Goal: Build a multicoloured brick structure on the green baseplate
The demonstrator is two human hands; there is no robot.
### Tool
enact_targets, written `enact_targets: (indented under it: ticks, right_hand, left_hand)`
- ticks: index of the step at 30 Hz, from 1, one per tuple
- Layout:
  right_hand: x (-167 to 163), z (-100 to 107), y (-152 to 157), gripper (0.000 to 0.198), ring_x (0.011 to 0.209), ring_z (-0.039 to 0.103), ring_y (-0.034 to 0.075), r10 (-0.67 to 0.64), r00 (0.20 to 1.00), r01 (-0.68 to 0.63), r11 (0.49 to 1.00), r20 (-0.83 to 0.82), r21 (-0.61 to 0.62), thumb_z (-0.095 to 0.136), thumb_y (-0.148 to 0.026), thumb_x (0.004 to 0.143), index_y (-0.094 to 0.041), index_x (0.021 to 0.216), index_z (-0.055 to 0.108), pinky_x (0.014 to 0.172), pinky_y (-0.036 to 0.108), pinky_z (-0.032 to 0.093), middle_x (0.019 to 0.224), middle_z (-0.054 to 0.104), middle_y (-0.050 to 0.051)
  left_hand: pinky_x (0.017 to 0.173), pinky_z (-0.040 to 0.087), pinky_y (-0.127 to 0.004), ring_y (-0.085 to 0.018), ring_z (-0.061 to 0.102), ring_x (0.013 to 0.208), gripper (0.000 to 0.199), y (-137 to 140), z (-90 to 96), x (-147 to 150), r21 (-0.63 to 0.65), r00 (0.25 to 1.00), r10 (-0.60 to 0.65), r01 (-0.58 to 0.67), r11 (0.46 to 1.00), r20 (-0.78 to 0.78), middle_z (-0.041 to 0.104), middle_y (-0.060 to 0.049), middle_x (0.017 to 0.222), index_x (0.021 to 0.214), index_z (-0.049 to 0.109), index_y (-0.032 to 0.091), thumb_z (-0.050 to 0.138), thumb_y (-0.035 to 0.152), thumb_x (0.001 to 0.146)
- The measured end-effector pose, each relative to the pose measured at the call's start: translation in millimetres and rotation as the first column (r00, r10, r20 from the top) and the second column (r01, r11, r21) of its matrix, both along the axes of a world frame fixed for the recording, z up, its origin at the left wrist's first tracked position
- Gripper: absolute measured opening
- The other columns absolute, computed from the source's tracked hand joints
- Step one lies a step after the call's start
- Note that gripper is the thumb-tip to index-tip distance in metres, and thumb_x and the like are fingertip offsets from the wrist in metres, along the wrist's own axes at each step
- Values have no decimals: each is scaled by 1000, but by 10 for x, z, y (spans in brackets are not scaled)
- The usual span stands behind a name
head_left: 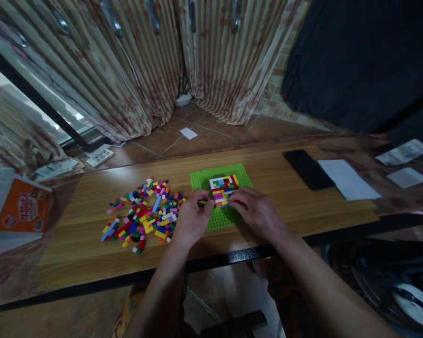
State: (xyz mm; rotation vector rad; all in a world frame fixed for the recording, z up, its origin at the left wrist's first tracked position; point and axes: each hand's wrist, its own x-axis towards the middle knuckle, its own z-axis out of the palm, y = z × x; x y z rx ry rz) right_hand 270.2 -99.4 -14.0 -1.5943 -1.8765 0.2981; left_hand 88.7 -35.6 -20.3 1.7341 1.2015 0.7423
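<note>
A low rectangular block of toy building bricks [224, 188], in many colours with a white corner, sits on a green studded baseplate [218, 172]. My left hand [193, 213] has its thumb and fingers bent against the block's near left corner. On the near right corner are the bent fingers of my right hand [256, 210]. Whether either hand also pinches a single small brick is too small to make out. To the left of the baseplate lies a spread of loose coloured bricks [144, 220], several of them close to my left wrist.
The wooden table [91, 263] carries a black phone-like slab [308, 169] and white paper [348, 179] to the right. A clear plastic box with an orange label [23, 206] stands at the left end. Curtains [144, 70] hang beyond the table.
</note>
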Motion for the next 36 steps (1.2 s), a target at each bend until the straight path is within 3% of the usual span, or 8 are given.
enact_targets:
  ticks: [7,12,15,19,27,36]
  right_hand:
    - [-59,-17,-7,7,76,64,17,-102,993,103,995,-56,16,60,-21,88,-21,85,67,71,29,47,81,68,2]
    - [-65,-43,-13,8,76,65,17,-132,986,134,991,-98,16,60,-20,86,-22,91,67,71,29,48,84,71,3]
    - [-62,-47,-16,10,75,66,17,-132,986,134,991,-105,15,60,-17,85,-21,91,67,70,29,49,84,71,2]
    - [-60,-52,-16,13,76,67,18,-140,984,142,990,-108,15,59,-15,84,-21,92,67,72,29,49,86,72,3]
    - [-87,-34,-23,15,74,67,17,-160,967,147,986,-200,-80,59,-15,82,-22,92,66,70,29,50,82,72,2]
    - [-89,-43,-23,16,74,68,19,-191,947,170,980,-259,-100,59,-20,82,-21,95,67,70,31,52,83,73,3]
  left_hand:
    - [71,51,-30,-17,67,79,28,-55,4,59,-9,1000,11,-11,1000,-8,71,-7,99,109,60,17,59,30,84]
    - [70,51,-31,-17,66,75,36,-113,41,208,33,997,70,-69,997,-35,70,-7,105,113,59,18,64,35,82]
    - [77,52,-34,-20,67,83,44,-119,53,294,28,989,131,-130,991,-61,69,-9,108,118,56,17,67,32,78]
    - [86,51,-35,-21,66,95,41,-116,50,357,5,986,164,-163,987,-17,69,-8,108,115,58,18,67,24,75]
    - [87,51,-38,-23,66,97,42,-130,26,395,10,977,210,-209,978,-35,69,-9,105,114,57,17,68,25,74]
    - [91,49,-39,-23,64,101,44,-136,20,393,5,978,210,-210,978,-20,66,-11,112,116,56,16,68,25,75]
